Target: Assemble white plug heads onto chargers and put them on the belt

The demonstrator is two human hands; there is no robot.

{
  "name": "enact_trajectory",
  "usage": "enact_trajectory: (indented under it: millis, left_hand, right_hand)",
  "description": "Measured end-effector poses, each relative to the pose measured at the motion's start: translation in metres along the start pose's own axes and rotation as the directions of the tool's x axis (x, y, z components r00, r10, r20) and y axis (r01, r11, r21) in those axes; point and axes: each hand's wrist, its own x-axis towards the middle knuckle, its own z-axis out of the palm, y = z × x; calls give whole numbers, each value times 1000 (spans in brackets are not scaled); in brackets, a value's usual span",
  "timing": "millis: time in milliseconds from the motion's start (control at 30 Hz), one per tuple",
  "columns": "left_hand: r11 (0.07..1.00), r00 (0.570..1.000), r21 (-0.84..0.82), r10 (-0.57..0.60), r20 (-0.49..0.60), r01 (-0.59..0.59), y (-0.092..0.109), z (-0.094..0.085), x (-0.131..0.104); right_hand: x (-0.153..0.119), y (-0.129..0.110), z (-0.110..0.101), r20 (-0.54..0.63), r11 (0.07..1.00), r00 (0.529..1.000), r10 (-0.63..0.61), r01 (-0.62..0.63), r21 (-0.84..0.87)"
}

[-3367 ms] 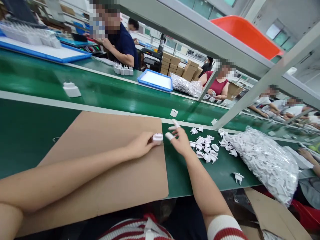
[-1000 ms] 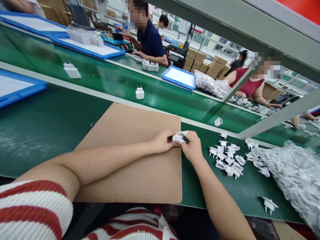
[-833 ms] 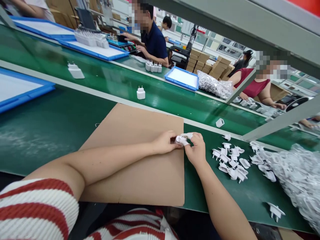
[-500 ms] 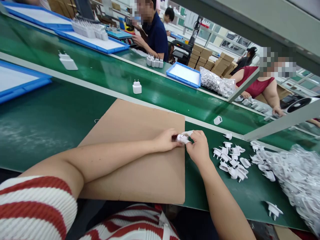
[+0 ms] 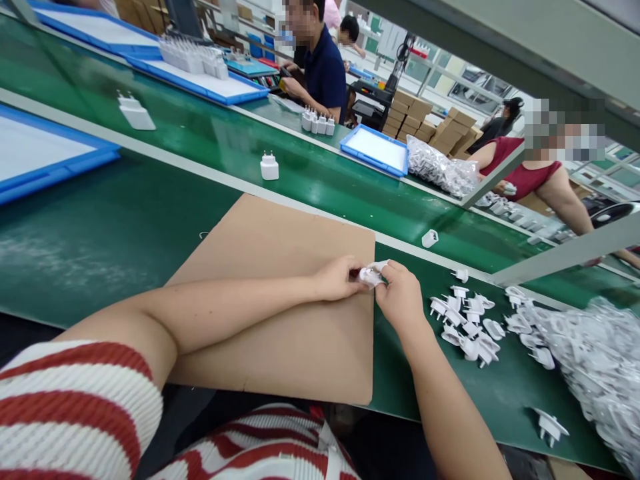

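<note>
My left hand (image 5: 340,279) reaches over a sheet of brown cardboard (image 5: 280,333), its fingers closed on a small white plug piece (image 5: 369,275). From the other side, my right hand (image 5: 400,293) grips the same piece between thumb and fingers, just above the cardboard's right edge. White material covers some right fingertips. Fingers hide much of the held piece, so its exact shape is unclear. Right of my right hand, a loose pile of white two-pin plug pieces (image 5: 470,320) lies on the green table.
A clear bag of white pieces (image 5: 600,360) rests at the right. Beyond a pale rail, a green conveyor (image 5: 340,200) carries white chargers (image 5: 269,167). Blue trays (image 5: 60,150) stand left and across the belt. A slanted metal post (image 5: 565,247) rises at the right; co-workers sit opposite.
Chargers on the conveyor have shifted left along it. The view has turned slightly. Both my hands keep nearly the same hold on the plug piece. A co-worker at the right has lifted a hand.
</note>
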Motion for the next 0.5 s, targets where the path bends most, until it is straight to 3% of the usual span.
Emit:
enact_trajectory:
  millis: [333, 500]
  left_hand:
    - [997, 1000, 66, 28, -4, -27, -5, 3, 3]
    - [1000, 992, 12, 23, 120, -25, -9, -6, 13]
  right_hand:
    - [5, 2, -3, -6, 997, 997, 76, -76, -14]
    - [10, 14, 2, 11, 988, 988, 154, -154, -3]
